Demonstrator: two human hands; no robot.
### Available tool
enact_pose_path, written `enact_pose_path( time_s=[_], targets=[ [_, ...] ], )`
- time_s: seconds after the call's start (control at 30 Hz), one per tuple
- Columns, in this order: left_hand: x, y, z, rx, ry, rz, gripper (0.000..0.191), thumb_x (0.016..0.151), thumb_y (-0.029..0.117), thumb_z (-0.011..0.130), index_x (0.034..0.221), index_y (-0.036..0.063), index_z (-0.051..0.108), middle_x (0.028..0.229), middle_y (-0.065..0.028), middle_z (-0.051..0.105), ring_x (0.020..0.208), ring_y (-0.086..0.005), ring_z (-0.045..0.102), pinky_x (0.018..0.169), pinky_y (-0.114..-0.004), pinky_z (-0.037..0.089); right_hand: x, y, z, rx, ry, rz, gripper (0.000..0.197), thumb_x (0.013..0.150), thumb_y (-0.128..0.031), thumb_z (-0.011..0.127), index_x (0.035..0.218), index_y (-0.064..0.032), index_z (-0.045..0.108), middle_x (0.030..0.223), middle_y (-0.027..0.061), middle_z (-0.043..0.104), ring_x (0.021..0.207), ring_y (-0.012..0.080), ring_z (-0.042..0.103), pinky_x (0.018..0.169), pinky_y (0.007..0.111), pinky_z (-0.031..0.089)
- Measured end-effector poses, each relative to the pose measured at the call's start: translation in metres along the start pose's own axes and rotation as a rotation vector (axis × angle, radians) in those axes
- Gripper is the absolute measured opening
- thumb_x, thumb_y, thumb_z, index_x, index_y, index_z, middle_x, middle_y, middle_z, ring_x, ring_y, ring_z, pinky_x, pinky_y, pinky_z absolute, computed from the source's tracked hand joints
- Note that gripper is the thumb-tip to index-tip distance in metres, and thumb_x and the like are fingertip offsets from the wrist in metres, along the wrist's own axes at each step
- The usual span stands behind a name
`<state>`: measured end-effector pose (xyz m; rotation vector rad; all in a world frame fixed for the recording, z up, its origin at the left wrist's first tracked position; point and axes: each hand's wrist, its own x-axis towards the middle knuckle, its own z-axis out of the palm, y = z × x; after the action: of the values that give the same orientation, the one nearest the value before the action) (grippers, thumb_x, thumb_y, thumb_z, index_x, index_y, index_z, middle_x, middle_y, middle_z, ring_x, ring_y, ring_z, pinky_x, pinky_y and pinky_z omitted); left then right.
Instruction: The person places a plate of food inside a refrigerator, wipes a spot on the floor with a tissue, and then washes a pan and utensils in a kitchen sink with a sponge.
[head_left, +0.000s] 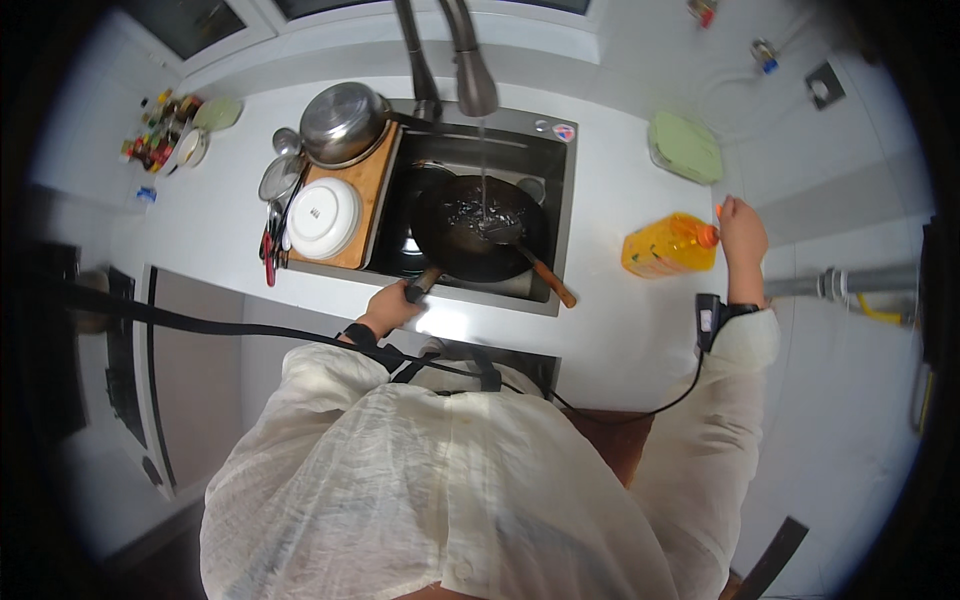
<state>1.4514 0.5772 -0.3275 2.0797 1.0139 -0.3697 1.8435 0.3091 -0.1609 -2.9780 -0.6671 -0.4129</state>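
Observation:
My left hand (390, 306) grips the handle (425, 285) of a dark wok (472, 259) in the sink. Water (483, 161) runs from the faucet (476, 82) into the wok. A spatula (551, 281) leans in it, its wooden handle over the sink's front rim. On the right, my right hand (742, 229) pinches a small orange object (719, 211), perhaps a cap; the fingers hide most of it. Close beside that hand is a bottle of orange-yellow liquid (667, 247) with an orange top, on the counter. Whether the hand touches the bottle, I cannot tell.
A wooden board (379, 195) at the sink's left bears an upturned steel pot (343, 124) and stacked white bowls (322, 217). Strainer (281, 178), ladle and other utensils lie beside it. A green lidded container (684, 148) stands back right. A black cable (660, 409) hangs from my right wrist.

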Motion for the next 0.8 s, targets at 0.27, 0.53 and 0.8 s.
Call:
enact_pose_path(
  time_s=[0.27, 0.53, 0.8],
  targets=[
    [0.018, -0.017, 0.014, 0.163, 0.059, 0.056, 0.048, 0.060, 0.037, 0.061, 0.093, 0.0018, 0.051, 0.072, -0.0155, 0.058, 0.063, -0.0264, 0.057, 0.061, -0.032, 0.045, 0.015, -0.001, 0.001, 0.397, -0.214, 0.115, 0.045, 0.080, -0.040, 0.039, 0.063, -0.0006, 0.053, 0.055, 0.0106, 0.051, 0.051, 0.0194, 0.049, 0.050, 0.031, 0.037],
    [0.015, -0.011, 0.004, 0.110, -0.062, -0.012, 0.043, 0.062, 0.033, 0.056, 0.089, 0.0002, 0.051, 0.082, -0.0159, 0.057, 0.080, -0.0296, 0.055, 0.069, -0.035, 0.043, -0.021, 0.000, 0.003, 0.599, -0.080, -0.004, 0.040, 0.068, -0.024, 0.062, 0.099, -0.0024, 0.048, 0.080, 0.0110, 0.054, 0.071, 0.0167, 0.051, 0.065, 0.027, 0.041],
    [0.012, -0.009, -0.004, 0.201, -0.063, 0.019, 0.045, 0.065, 0.035, 0.055, 0.094, 0.0009, 0.049, 0.087, -0.0137, 0.057, 0.082, -0.0280, 0.055, 0.069, -0.035, 0.043, -0.052, 0.019, 0.052, 1.258, -0.161, 0.189, 0.040, 0.072, -0.008, 0.059, 0.108, -0.0020, 0.042, 0.102, 0.0093, 0.049, 0.096, 0.0164, 0.046, 0.085, 0.026, 0.035]
  ],
)
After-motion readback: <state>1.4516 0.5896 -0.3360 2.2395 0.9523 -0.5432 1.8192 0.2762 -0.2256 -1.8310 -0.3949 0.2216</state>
